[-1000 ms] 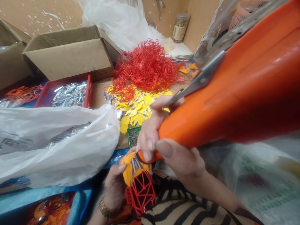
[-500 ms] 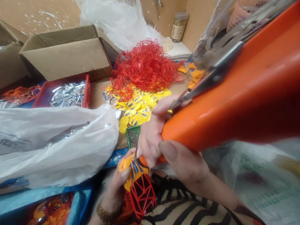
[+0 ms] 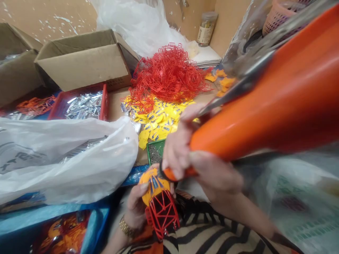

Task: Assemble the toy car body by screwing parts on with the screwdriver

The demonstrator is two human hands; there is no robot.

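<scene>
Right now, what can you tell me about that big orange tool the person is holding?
The orange tool looks like smooth, glossy plastic, a long body that tapers from a wide end near the camera down to a narrow tip. A grey metal lever runs along its upper side. It slants down from the upper right. The right hand wraps around its narrow end, and the tip presses against a yellow piece joined to a red lattice frame, which the left hand holds. The picture is blurred, so finer detail is lost.

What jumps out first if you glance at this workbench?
A huge orange tool fills the right side, gripped by the right hand, its tip pressed to a small yellow and red toy piece in the left hand. Behind, a tangled red pile of plastic frames tops scattered yellow pieces.
</scene>
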